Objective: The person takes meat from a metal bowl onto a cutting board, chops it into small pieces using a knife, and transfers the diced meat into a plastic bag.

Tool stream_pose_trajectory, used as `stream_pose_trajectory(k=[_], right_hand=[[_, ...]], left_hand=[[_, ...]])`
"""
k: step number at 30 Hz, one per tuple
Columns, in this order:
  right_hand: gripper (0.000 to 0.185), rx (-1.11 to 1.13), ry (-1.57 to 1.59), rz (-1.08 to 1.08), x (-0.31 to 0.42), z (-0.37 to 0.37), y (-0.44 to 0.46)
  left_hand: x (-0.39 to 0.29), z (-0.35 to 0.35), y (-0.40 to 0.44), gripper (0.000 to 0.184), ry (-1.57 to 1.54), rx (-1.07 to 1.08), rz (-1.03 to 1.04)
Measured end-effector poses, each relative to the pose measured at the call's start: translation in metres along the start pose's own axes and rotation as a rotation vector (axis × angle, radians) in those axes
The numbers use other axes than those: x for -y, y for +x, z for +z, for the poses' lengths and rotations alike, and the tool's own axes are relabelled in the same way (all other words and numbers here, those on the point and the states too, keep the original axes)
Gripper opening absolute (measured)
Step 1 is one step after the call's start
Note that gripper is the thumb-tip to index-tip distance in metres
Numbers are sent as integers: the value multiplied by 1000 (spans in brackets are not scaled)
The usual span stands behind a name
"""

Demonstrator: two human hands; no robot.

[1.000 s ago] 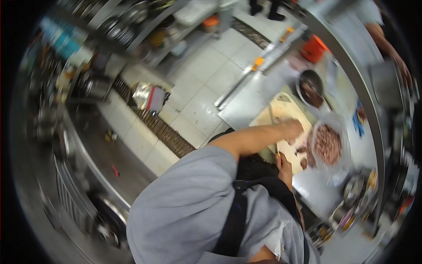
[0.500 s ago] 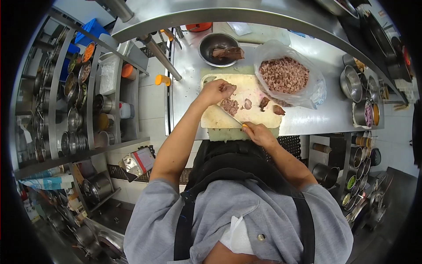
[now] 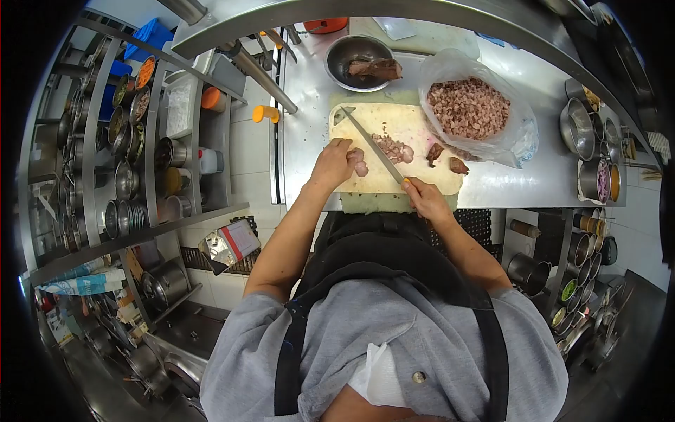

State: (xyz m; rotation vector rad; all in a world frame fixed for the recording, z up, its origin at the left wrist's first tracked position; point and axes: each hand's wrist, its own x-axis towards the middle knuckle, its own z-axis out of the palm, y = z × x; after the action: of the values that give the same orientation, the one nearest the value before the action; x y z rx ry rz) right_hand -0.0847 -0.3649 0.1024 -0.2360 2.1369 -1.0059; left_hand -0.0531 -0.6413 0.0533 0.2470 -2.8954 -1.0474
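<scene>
On the cream cutting board, my right hand is closed round the handle of a knife, whose blade slants up and left. My left hand is at the board's left side, its fingers closed on a pinkish meat piece. Right of the blade lies a small heap of chopped meat. Two darker meat pieces sit farther right. A clear plastic bag full of diced meat rests against the board's upper right.
Behind the board stands a metal bowl with a large meat piece in it. An overhead steel bar crosses the top. Metal bowls and containers line the right side; shelves of pots stand left.
My left hand has come down and left with meat in its fingers. The knife now lies left of the chopped heap, pointing farther up the board. The head view has swung round and settled.
</scene>
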Motion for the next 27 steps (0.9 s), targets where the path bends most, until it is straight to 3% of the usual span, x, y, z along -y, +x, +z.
stream_pose_trajectory(k=[3, 10, 12, 16, 18, 19, 21, 22, 24, 27], right_hand=[[43, -44, -94, -68, -12, 4, 7], [41, -72, -136, -138, -13, 6, 7], [40, -57, -142, -120, -9, 4, 5], [39, -68, -157, -139, -11, 5, 6], [39, -49, -157, -117, -9, 5, 4], [39, -52, -155, -117, -8, 6, 3], [38, -55, -127, -132, -6, 5, 0], [38, -58, -123, -131, -5, 5, -1], [37, -58, -140, -140, -5, 4, -2], [37, -77, -218, -237, -7, 6, -5]], left_hand=[[-4, -6, -11, 32, 31, -23, 143], [-4, 13, -10, 25, 122, -64, 184], [-12, 6, -7, 28, 107, 14, 38], [-17, -3, 8, 29, 137, 199, 44], [-16, -1, 13, 28, 260, 401, 237], [-16, 1, 11, 28, 262, 402, 240], [-19, 5, 2, 35, 124, 93, 237], [-20, 4, -2, 35, 125, 96, 240], [-21, 0, -12, 30, 27, -108, 174], [-26, 0, -25, 24, -42, -55, 2]])
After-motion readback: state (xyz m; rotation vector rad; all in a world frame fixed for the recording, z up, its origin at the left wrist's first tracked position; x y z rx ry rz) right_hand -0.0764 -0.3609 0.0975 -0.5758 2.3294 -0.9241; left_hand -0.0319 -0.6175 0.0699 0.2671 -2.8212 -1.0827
